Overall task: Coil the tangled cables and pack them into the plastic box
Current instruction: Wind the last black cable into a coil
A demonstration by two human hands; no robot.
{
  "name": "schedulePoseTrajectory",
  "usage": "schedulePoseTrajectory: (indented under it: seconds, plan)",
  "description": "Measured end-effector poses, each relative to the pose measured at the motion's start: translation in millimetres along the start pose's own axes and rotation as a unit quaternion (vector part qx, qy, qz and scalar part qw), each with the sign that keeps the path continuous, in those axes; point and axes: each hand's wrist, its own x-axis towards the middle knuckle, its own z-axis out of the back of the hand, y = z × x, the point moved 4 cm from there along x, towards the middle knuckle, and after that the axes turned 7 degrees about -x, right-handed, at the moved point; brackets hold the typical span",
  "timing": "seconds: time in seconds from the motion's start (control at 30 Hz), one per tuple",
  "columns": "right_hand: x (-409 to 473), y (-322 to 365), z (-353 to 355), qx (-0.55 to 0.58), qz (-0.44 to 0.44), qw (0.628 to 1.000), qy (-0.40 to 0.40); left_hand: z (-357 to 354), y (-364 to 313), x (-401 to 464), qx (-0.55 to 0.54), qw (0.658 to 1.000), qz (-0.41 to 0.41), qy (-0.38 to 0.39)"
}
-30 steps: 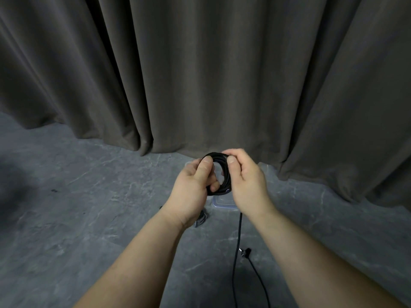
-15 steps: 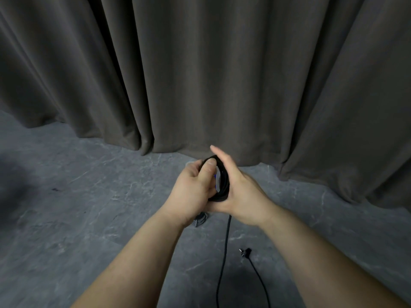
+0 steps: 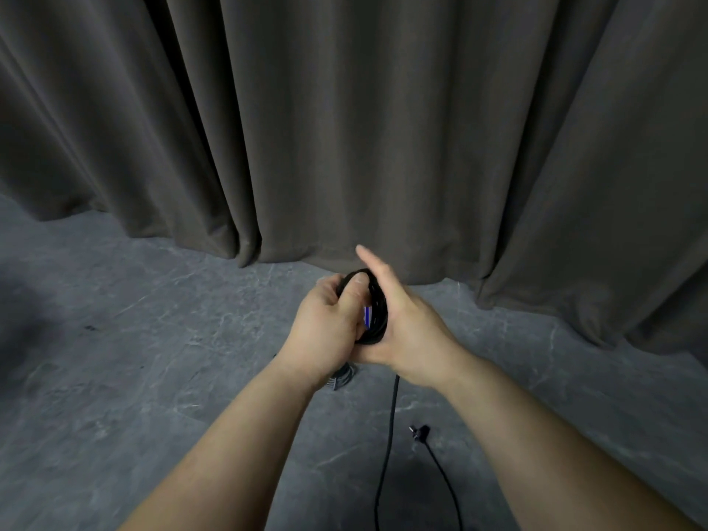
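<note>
A black cable coil [image 3: 377,316] is held upright between both hands above the floor. My left hand [image 3: 325,331] grips its left side, thumb laid over the top strands. Against the coil's right side lies my right hand [image 3: 410,331], its fingers straight and pointing up. The cable's loose tail [image 3: 389,427] hangs from under the hands to the bottom edge. A small blue-and-white patch [image 3: 367,316] shows through the coil's hole. The plastic box is hidden behind the hands.
A second black cable with its plug [image 3: 419,431] lies on the grey marbled floor [image 3: 153,377] to the lower right. A grey coiled cable [image 3: 342,377] peeks out under my left wrist. A dark curtain [image 3: 344,128] hangs right behind.
My right hand has stopped pinching the coil's top and now lies flat along its right side with straight fingers. The hanging tail has swung left. The box is now hidden.
</note>
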Motion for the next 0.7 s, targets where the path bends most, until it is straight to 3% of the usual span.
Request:
schedulePoseTrajectory:
  seconds: [0.13,0.27,0.37,0.7]
  plan:
    - [2,-4,1,0.024,0.013,1.0,0.005,-4,3,1,-0.093,0.995,0.044,0.007]
    - [5,-12,-3,0.131,0.0,0.991,0.026,-3,4,4,-0.244,0.961,0.119,0.054]
    - [7,-13,-3,0.15,0.008,0.988,0.038,-1,2,3,-0.255,0.954,0.123,0.093]
    - [5,-5,-4,0.167,-0.016,0.985,0.047,-5,5,3,-0.231,0.964,0.098,0.093]
